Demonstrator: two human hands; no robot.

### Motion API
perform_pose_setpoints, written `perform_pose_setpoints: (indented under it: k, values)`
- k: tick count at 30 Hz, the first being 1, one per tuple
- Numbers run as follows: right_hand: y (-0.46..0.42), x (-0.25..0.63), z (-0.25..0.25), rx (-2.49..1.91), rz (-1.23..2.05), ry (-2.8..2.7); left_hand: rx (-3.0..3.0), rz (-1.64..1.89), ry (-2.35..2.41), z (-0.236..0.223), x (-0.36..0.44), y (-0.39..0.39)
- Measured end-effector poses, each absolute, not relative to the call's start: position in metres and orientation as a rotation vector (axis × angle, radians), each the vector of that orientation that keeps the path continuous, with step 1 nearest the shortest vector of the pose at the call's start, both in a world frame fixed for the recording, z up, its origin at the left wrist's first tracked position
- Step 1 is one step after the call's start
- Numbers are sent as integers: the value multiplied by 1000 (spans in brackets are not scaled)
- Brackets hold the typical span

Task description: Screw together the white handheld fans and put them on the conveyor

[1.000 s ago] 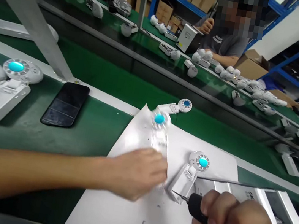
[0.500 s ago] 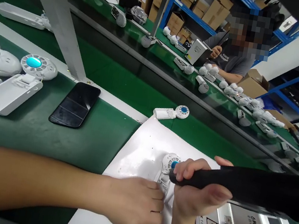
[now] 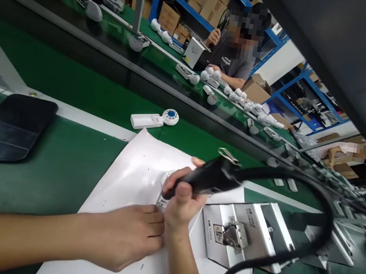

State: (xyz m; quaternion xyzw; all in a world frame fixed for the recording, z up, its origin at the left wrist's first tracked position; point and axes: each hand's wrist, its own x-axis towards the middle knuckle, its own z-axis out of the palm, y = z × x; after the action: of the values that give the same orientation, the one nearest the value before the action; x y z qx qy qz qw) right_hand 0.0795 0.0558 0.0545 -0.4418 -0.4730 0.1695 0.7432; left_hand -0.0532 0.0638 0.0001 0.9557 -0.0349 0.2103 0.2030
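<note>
My right hand [image 3: 186,203] is wrapped round a black electric screwdriver [image 3: 213,175], which is tilted with its tip end down to the left. A thick black cable [image 3: 328,228] loops from its back end. Below the tool lies a white device [image 3: 161,203] with a round head, mostly covered by both hands; the bit's contact with it is hidden. My left hand [image 3: 132,236] is closed at the near end of this device, its fingertips out of sight. Both hands are over a white sheet [image 3: 117,187] on the green bench.
A silver metal feeder box [image 3: 233,233] stands right of my hands. A black phone [image 3: 9,130] lies at left. Beyond the sheet, another white device [image 3: 148,121] with a blue-centred head rests on the green belt. Across the line, a co-worker [image 3: 233,61] sits behind several white devices.
The view has swung right, so things appear shifted left. The screwdriver's back end has come into sight with its cable. Both hands keep their holds.
</note>
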Motion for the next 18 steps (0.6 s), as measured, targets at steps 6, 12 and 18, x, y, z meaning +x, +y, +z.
perform_pose_setpoints:
  k: [6, 12, 18]
  values:
    - [-17, 156, 102, -1111, -325, -949, 2674, 448, -150, 8, -55, 64]
    - [-50, 196, 93, -1248, -347, -804, 2694, 449, -135, 8, -55, 64]
    - [-22, 139, 92, -1138, 165, -892, 2709, 507, -162, 2, -55, 62]
